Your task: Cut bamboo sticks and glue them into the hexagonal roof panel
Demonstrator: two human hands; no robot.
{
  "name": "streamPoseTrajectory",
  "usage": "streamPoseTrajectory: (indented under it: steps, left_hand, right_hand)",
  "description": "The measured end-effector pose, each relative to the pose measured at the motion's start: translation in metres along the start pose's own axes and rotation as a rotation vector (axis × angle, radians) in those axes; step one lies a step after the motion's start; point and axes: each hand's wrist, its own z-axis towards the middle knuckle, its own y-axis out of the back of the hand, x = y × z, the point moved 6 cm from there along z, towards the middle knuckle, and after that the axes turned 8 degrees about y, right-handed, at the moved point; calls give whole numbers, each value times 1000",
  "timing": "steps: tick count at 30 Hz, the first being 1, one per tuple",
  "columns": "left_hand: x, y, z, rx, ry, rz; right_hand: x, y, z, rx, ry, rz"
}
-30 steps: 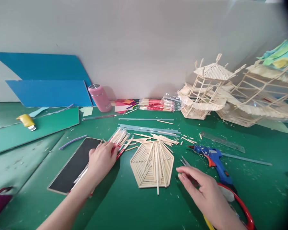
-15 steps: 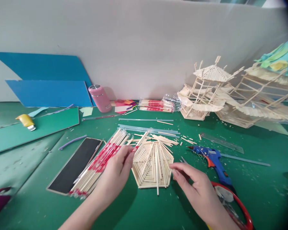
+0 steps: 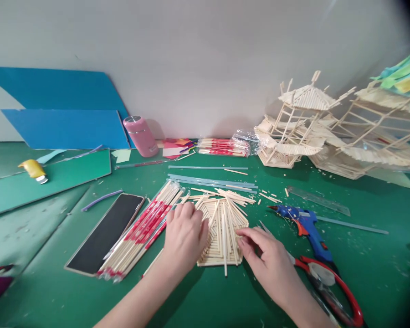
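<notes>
Glue gun right of hexagon panel — chopstick bundle left.

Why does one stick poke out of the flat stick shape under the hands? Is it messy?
A bit. One long stick juts past the near edge of the hexagon panel, where the left hand and right hand rest. Loose sticks lie crisscross at its far edge, with small offcuts scattered on the green mat.
</notes>
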Motion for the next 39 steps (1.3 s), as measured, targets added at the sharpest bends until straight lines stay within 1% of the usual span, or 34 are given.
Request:
streamPoseTrajectory:
  steps: [4,8,13,18,23,28,32,34,36,39]
  left_hand:
    - [-19,-11,13,59,-20,-18]
    - [-26,-23,25,98,-8,-11]
    - [-28,-27,30,133,-15,3]
    - [-29,-27,29,160,-22,14]
    - [-29,-31,28,181,-6,13]
    - [-31,-35,22,177,-8,-3]
    - [-25,-37,19,166,-15,-71]
    - [-21,-37,19,168,-18,-128]
    - [-17,-33,17,171,-20,-196]
    - [-19,-16,10,189,-39,-320]
  right_hand:
    - [8,-7,4,22,15,-6]
    - [13,-12,8,63,6,22]
    - [12,-14,11,90,-14,32]
    - [9,-15,11,91,-23,44]
    - [10,-14,9,93,-33,49]
    - [10,-9,9,80,-38,36]
    - [11,-5,8,38,-16,15]
    - [11,-3,8,22,-9,23]
    - [13,-1,9,12,-6,57]
    - [17,2,13,-8,-26,194]
